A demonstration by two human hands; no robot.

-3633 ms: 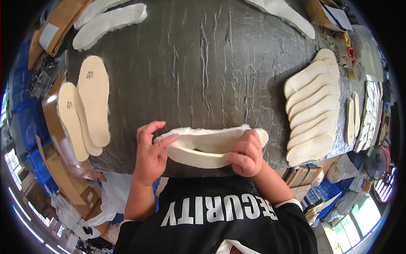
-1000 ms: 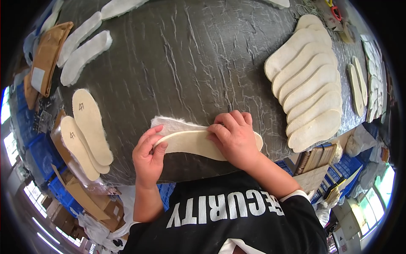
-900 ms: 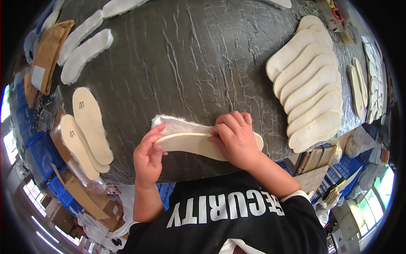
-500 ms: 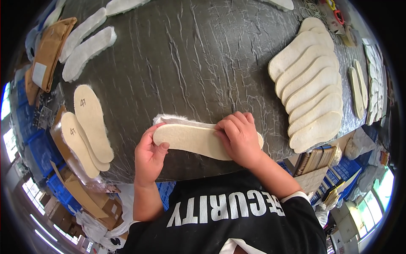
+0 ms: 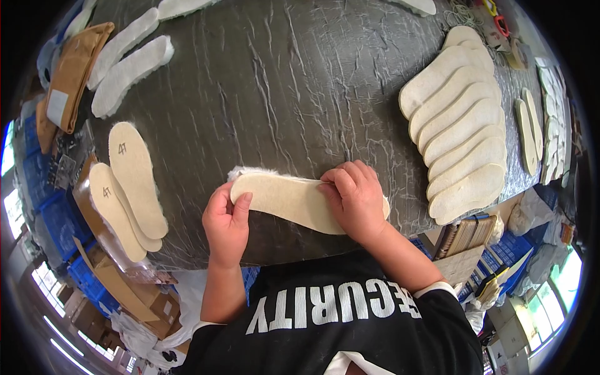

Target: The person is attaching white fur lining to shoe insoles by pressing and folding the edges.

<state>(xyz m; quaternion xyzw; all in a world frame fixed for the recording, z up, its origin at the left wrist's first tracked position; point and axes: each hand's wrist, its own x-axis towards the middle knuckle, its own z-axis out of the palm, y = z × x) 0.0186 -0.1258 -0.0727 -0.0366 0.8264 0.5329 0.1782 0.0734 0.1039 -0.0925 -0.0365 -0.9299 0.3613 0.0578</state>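
A cream felt insole (image 5: 284,199) lies crosswise in front of me, over a white fluffy insole piece (image 5: 253,171) whose furry edge shows along the far side. My left hand (image 5: 226,219) pinches the heel end, thumb on top and fingers hidden beneath. Toward the wider toe end my right hand (image 5: 355,199) grips both layers at the far edge, its fingers curled over. The toe tip sticks out to the right of that hand. Two finished-looking insoles with a handwritten mark (image 5: 135,181) overlap at the left, fur showing at their rims.
A fanned row of cream insoles (image 5: 462,144) lies at the right. White fluffy pieces (image 5: 128,78) rest at the far left near a brown paper package (image 5: 78,75). Scissors with red and yellow handles (image 5: 500,24) and cord sit at the far right. A dark wrinkled sheet (image 5: 294,81) covers the table.
My left hand has shifted slightly right and the heel end of the cream insole has moved up over the fluffy piece, covering more of it. My right hand keeps its grip near the toe.
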